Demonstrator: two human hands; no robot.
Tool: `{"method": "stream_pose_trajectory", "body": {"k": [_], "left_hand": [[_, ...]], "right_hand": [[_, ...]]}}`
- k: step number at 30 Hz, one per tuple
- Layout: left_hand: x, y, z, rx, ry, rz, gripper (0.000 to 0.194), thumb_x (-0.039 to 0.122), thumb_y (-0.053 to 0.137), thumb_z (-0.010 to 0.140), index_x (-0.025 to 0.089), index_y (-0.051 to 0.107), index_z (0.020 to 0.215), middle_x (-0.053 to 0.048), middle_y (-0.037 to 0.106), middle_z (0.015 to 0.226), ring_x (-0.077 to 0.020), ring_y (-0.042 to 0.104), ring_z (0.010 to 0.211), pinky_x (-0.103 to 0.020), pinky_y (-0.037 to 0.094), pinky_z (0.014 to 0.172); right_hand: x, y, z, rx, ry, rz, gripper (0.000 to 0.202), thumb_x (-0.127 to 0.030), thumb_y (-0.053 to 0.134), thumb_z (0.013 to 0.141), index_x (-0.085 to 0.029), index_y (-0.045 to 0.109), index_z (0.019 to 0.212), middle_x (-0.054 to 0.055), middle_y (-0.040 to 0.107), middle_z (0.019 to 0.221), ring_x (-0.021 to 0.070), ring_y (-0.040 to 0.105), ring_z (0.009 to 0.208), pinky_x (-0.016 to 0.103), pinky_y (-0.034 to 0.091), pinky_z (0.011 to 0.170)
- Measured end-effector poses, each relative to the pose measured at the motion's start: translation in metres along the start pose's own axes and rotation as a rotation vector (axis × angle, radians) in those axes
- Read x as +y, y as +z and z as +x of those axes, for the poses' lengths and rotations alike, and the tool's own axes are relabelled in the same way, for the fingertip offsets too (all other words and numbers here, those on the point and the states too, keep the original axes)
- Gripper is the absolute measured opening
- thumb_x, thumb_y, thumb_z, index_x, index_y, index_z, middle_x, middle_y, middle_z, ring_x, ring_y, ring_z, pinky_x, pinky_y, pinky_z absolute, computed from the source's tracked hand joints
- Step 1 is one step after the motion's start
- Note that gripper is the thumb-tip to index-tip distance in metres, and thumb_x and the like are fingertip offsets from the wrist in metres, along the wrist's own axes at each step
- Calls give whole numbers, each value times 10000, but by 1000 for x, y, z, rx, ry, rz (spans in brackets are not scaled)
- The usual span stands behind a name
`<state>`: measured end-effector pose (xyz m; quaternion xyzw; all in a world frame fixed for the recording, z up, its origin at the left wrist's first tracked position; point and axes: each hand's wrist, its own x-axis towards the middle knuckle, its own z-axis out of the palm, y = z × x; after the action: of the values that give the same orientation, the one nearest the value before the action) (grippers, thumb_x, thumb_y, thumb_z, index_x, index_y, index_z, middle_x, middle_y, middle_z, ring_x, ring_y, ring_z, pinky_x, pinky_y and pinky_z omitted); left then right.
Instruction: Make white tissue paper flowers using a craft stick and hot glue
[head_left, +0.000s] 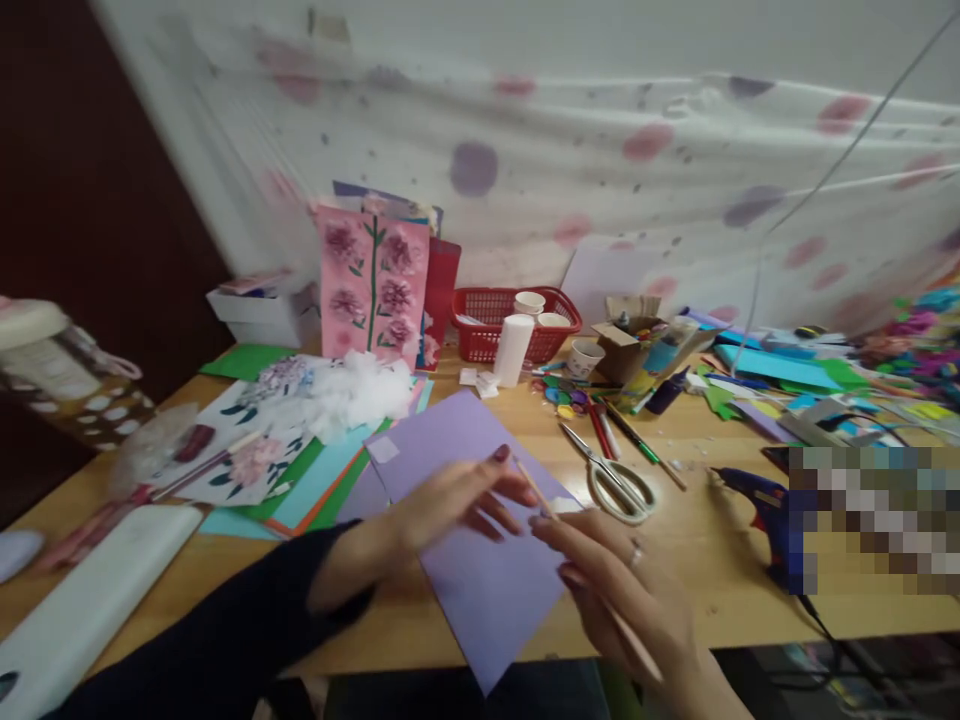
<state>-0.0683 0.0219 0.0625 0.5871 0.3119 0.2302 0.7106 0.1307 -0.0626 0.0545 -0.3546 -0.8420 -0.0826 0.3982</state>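
My right hand (630,575) is closed around a thin pale stick (534,487), possibly wooden, whose tip points up and to the left. Facing it, my left hand (457,500) hovers with its fingers apart, near the stick's tip and slightly blurred. Both hands are over a sheet of purple paper (487,590) lying turned on the table, one corner reaching past the front edge. A small whitish square (385,449) sits on the paper's upper left. Part of a white piece (564,505) shows behind my right fingers.
Scissors (611,475) and a blue glue gun (765,515) lie to the right. Colored paper sheets (304,485) and white fluff (356,395) are on the left. A red basket (480,340), a white cylinder (514,350) and a pink flower picture (375,280) stand behind.
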Motion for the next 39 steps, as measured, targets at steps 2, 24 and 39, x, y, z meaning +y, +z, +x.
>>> {"method": "stream_pose_trajectory", "body": {"k": [2,24,39], "left_hand": [[0,-48,-6,331,151,435,346,443,586,820,139,693,945,-42,721,899,-140,631,711,-260,498,684],[-3,-77,2,290,143,375,208,319,676,782,164,546,833,-26,691,830,-153,665,803,-328,527,808],[-9,15,41,-56,56,88,476,186,705,773,155,526,1213,-8,667,866,-128,639,776,-288,495,764]], "right_hand": [[1,-7,-12,110,107,-22,407,-88,511,893,-253,574,1260,63,689,933,176,679,776,277,543,644],[11,6,-34,274,703,224,246,-303,421,1000,-242,657,1029,40,719,946,161,685,809,281,540,717],[-2,34,-42,421,790,601,230,-280,382,1020,-252,595,939,-6,668,829,127,637,829,247,517,780]]}}
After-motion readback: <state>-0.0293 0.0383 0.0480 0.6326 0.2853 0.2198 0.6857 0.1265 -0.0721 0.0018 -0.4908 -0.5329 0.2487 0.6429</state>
